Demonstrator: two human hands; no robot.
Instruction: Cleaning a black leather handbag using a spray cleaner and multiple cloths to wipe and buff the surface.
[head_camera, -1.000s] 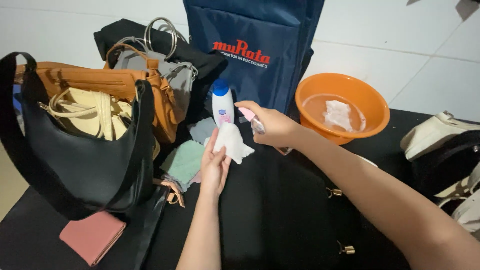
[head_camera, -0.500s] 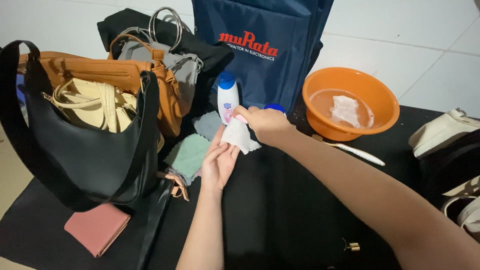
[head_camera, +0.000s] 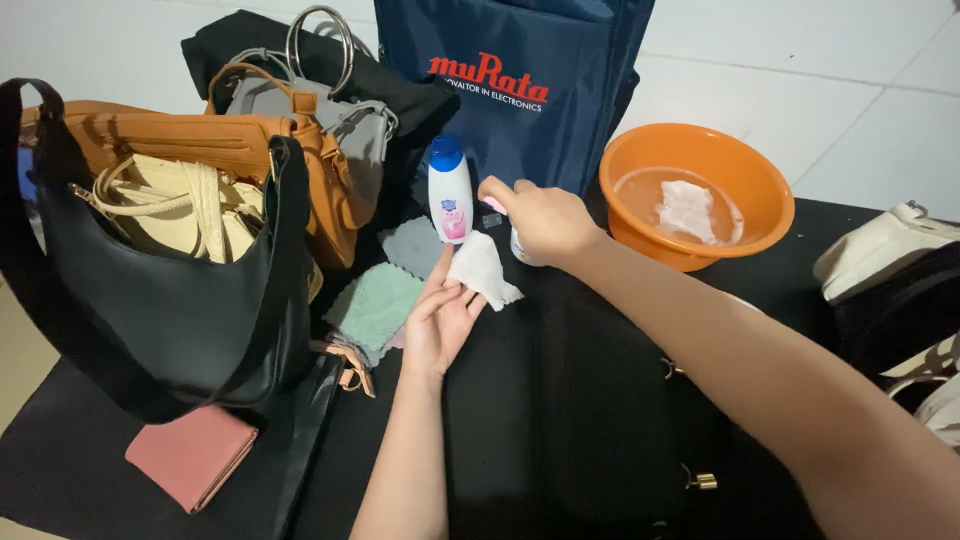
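Left hand (head_camera: 440, 318) lies palm up and open at the middle of the counter (head_camera: 560, 420), one white wipe (head_camera: 482, 268) resting on its fingertips. Right hand (head_camera: 537, 221), just beyond, is clamped on a small spray bottle (head_camera: 522, 247). One blue-capped white bottle (head_camera: 450, 191) stands just left of it. Two cloths (head_camera: 378, 303) lie left of the wipe. One orange basin (head_camera: 697, 190) sits far right, holding water and one white cloth. One pink wallet (head_camera: 190, 456) lies near left.

Head-worn, looking steeply down and forward, close over the black table (head_camera: 560, 420); orange basin (head_camera: 697, 190) at upper right, navy tote bag (head_camera: 520, 80) left of the basin.
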